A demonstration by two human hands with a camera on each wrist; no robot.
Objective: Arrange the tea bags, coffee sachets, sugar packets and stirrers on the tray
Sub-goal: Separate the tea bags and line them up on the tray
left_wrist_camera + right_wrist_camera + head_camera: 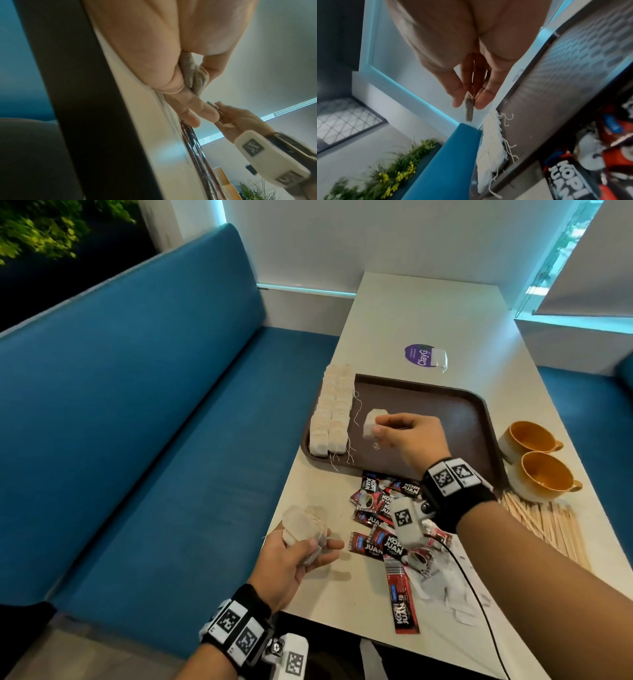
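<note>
A dark brown tray [445,402] lies on the white table, with two rows of pale tea bags [334,409] lined along its left side. My right hand [407,436] hovers over the tray and pinches a single tea bag [371,424] between thumb and fingertips; the right wrist view shows this tea bag [469,108] edge-on. At the table's near left edge my left hand [301,556] grips a small stack of tea bags [305,523]. Red-and-black coffee sachets [383,522] lie scattered in front of the tray. Wooden stirrers [548,525] lie to the right.
Two orange cups [537,463] stand right of the tray. One tea bag lies on a purple round sticker [419,356] beyond the tray. White packets [442,580] lie by the sachets under my right forearm. A blue bench [154,422] runs along the table's left side.
</note>
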